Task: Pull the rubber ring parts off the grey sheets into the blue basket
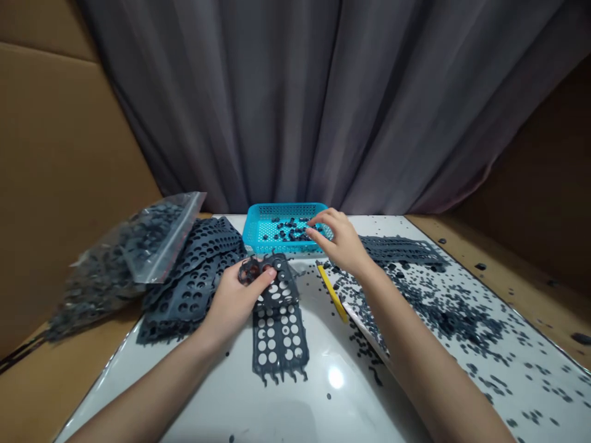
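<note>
My left hand (237,292) grips a dark rubber sheet with rows of round holes (279,338), thumb on top near its far end. The part in the fingers is curled up, with ragged strands sticking out; the lower part lies toward me over the white surface. My right hand (339,237) hovers at the near right of a blue plastic basket (252,231), fingers bent, with a gap between thumb and forefinger and nothing visible there. Small dark rubber pieces (290,231) are scattered in the basket.
Stacked perforated rubber sheets (198,271) and a zip bag full of dark pieces (129,246) stand at left. At right lie more sheets (399,249), a yellow strip (332,294) and many loose scraps (462,323). A grey curtain (277,104) hangs behind the white tabletop (295,406).
</note>
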Motion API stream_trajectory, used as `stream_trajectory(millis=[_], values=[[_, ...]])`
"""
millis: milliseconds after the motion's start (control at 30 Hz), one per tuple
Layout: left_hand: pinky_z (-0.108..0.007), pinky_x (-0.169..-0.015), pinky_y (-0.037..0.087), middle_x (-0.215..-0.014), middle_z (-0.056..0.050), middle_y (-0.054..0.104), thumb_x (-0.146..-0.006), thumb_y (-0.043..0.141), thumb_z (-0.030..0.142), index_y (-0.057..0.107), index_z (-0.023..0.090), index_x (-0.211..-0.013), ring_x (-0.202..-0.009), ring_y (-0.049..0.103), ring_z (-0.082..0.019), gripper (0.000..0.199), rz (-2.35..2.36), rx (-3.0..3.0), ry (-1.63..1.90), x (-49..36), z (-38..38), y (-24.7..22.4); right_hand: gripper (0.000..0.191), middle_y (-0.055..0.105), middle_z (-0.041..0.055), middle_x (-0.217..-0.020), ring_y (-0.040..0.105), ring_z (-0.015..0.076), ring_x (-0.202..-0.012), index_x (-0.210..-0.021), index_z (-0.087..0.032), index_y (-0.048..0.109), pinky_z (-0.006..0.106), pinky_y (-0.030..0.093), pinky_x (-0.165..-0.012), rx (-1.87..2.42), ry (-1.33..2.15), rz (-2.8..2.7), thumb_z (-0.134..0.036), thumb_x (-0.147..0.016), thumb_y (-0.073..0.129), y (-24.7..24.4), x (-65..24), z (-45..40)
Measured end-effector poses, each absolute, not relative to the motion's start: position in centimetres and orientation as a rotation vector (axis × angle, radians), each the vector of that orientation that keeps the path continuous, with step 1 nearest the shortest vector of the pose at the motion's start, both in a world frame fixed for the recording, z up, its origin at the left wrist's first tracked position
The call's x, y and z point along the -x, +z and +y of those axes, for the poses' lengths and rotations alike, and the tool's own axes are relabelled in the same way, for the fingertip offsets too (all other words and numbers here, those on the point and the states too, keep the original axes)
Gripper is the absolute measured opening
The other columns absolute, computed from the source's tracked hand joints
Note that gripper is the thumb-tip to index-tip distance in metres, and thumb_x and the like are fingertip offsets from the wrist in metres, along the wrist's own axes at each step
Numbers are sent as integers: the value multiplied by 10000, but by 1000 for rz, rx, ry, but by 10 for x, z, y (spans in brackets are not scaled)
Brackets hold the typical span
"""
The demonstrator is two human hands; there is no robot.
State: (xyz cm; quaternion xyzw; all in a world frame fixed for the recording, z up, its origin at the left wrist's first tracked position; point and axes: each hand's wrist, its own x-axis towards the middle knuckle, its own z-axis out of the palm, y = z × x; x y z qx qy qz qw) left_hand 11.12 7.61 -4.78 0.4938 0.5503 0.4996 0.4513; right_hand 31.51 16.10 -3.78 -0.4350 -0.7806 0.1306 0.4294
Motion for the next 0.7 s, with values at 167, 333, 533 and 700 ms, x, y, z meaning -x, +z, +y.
stream_trajectory(millis=[167, 333, 533, 700], values=[[-206, -593, 388, -643, 20, 537, -743, 638, 336, 544, 153, -666, -632, 474, -109, 220, 1341, -1492, 1244, -110, 75, -49, 300, 555, 8, -698, 466, 114, -634, -743, -161, 542, 259, 314, -616, 940, 379, -2417, -451, -821, 551, -5, -289, 107], [-187, -552, 349, -614, 36, 491, -856, 499, 351, 515, 159, -659, -585, 440, -85, 276, 1215, -1784, 1219, -102, 71, -44, 361, 483, -18, -610, 385, 86, -557, -653, -167, 450, 244, 235, -533, 975, 505, -2511, -434, -896, 436, -6, -280, 98], [-201, -496, 282, -510, 59, 398, -874, 477, 312, 428, 161, -612, -478, 382, -66, 307, 1345, -2131, 1149, -99, 74, -47, 391, 489, 3, -590, 343, 89, -519, -619, -156, 458, 275, 179, -532, 1203, 281, -2566, -403, -914, 390, -13, -273, 96], [-207, -476, 239, -517, 65, 298, -897, 418, 288, 372, 170, -605, -470, 296, -66, 318, 1297, -2064, 1193, -103, 74, -53, 337, 579, 30, -722, 456, 118, -624, -741, -150, 545, 272, 253, -593, 1117, 243, -2521, -431, -894, 441, -17, -274, 99]])
